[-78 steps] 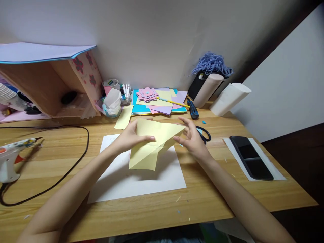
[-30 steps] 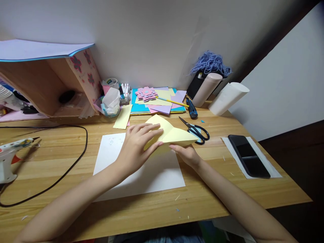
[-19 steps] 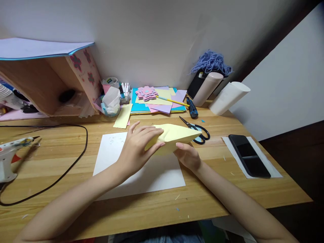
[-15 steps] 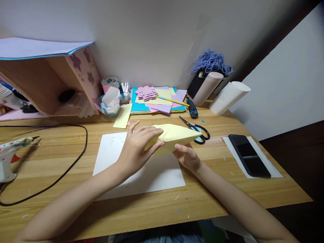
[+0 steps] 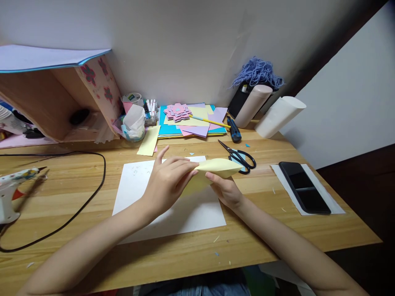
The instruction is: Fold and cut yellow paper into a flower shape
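A sheet of pale yellow paper [image 5: 220, 165], bent over on itself, is held in the air between both hands. My left hand [image 5: 168, 181] pinches its left end between thumb and fingers, with one finger raised. At the paper's lower right, my right hand [image 5: 226, 189] grips it with the thumb in front and the other fingers mostly hidden behind. Below the hands a white sheet [image 5: 197, 218] lies flat on the wooden table. Just beyond the right hand are black-handled scissors [image 5: 239, 155], lying on a small light blue scrap.
A glue gun [image 5: 12, 193] and its black cable lie left. An open cardboard box [image 5: 95, 90] stands behind. Coloured papers [image 5: 173, 130] with a pink paper flower, a blue utility knife [image 5: 234, 129] and white rolls [image 5: 279, 117] line the wall. A phone [image 5: 304, 187] rests right.
The yellow paper's fold has become flatter and narrower, its top edge sinking. My left fingers have closed in on its left end, and my right thumb has shifted slightly left and up.
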### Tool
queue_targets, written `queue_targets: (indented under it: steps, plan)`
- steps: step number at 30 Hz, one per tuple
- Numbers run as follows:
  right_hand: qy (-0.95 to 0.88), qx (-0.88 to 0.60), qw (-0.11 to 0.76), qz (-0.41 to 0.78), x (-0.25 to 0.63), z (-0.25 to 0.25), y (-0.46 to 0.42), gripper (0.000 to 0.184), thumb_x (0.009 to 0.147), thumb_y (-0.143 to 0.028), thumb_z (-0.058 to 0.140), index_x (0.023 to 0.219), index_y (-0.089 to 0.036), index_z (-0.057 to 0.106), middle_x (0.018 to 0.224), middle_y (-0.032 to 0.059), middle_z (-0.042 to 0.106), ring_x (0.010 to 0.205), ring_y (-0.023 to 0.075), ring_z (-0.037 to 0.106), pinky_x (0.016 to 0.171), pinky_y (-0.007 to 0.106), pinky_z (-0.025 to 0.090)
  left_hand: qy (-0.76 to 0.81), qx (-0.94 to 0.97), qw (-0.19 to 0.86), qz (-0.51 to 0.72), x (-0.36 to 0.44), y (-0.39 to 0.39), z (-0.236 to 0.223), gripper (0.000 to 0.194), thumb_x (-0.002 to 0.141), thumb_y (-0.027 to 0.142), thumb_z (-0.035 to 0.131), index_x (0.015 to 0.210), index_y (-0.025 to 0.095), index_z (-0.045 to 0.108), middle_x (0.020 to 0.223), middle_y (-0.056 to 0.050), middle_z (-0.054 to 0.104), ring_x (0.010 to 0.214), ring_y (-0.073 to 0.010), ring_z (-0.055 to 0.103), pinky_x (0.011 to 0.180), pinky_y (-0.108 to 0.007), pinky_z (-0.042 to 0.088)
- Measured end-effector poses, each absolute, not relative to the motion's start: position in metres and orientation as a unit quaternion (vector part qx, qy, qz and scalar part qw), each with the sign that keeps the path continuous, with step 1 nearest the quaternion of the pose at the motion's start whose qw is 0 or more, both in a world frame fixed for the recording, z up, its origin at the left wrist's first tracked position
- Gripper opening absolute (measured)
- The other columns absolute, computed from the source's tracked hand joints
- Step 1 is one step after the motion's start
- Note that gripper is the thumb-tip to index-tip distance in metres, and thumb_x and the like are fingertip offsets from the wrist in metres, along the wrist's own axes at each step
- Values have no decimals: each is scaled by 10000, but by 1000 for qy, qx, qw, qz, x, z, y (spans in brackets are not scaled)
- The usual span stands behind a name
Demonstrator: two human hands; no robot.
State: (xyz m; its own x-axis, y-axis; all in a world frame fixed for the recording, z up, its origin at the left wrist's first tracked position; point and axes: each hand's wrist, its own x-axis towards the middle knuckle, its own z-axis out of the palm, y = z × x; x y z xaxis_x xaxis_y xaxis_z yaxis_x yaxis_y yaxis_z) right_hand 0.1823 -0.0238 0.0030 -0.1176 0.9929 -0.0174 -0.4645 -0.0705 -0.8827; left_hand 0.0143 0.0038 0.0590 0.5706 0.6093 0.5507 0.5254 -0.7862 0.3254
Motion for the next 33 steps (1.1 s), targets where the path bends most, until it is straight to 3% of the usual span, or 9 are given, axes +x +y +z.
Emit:
queue_targets:
  steps: [8, 11, 13, 15, 17, 19, 22, 28, 33]
  plan:
    - [-425, -368, 541, 625, 188, -4, -23, 383, 684, -368, 662, 1050, -272, 606, 1127, 3, 609, 1129, 213, 481, 990, 374, 345, 266, 903, -9, 338, 10, 11, 61, 187, 833, 164, 493, 966, 228, 607, 875, 10, 702, 848, -139, 627, 1042, -497, 201]
    - [-407, -348, 534, 654, 199, 0, -20, 471, 632, -552, 626, 990, -247, 631, 1024, 28, 650, 1075, 243, 517, 918, 369, 396, 247, 902, -22, 352, 8, 14, 65, 190, 834, 163, 491, 965, 242, 605, 872, 16, 703, 844, -139, 630, 1049, -515, 180]
    - [-373, -353, 526, 678, 207, 7, -16, 626, 615, -729, 471, 917, -211, 653, 907, 59, 673, 970, 260, 571, 817, 365, 445, 231, 903, -28, 362, 6, 15, 68, 196, 832, 160, 495, 963, 257, 603, 868, 25, 704, 849, -141, 632, 1054, -524, 164]
    - [-353, -365, 496, 704, 214, 16, -13, 721, 632, -787, 336, 834, -177, 663, 788, 81, 672, 822, 249, 611, 702, 349, 469, 217, 903, -34, 369, 4, 16, 71, 202, 824, 157, 510, 963, 270, 602, 860, 38, 705, 856, -140, 632, 1061, -522, 151]
    - [-368, -370, 461, 718, 218, 22, -10, 594, 660, -707, 444, 772, -163, 657, 697, 62, 652, 672, 201, 607, 613, 306, 462, 206, 904, -40, 372, 2, 17, 73, 208, 815, 156, 527, 965, 278, 602, 856, 50, 705, 870, -136, 628, 1070, -511, 138]
    - [-402, -382, 458, 695, 219, 25, -8, 343, 663, -505, 624, 718, -167, 641, 653, 18, 624, 583, 139, 569, 571, 252, 440, 197, 907, -47, 370, 0, 18, 74, 212, 811, 152, 533, 961, 283, 605, 868, 58, 704, 888, -134, 621, 1077, -500, 126]
    - [-454, -408, 493, 620, 217, 23, -7, 145, 658, -287, 697, 689, -171, 616, 678, -8, 602, 600, 101, 542, 588, 213, 427, 192, 909, -57, 366, -2, 20, 75, 208, 811, 151, 533, 941, 290, 616, 895, 59, 700, 903, -137, 613, 1079, -493, 125]
    - [-464, -386, 570, 557, 212, 24, -9, 315, 613, -216, 741, 869, -260, 563, 701, -50, 590, 666, 108, 567, 633, 226, 461, 186, 908, -57, 370, -5, 20, 73, 232, 812, 152, 531, 955, 313, 619, 895, 64, 699, 911, -132, 608, 1080, -450, 143]
    - [-518, -394, 519, 554, 212, 29, -12, 368, 626, -248, 733, 981, -231, 634, 883, 31, 651, 826, 173, 595, 726, 300, 485, 171, 914, -67, 362, -5, 16, 74, 222, 827, 171, 509, 943, 322, 623, 857, 66, 705, 843, -125, 628, 1065, -422, 188]
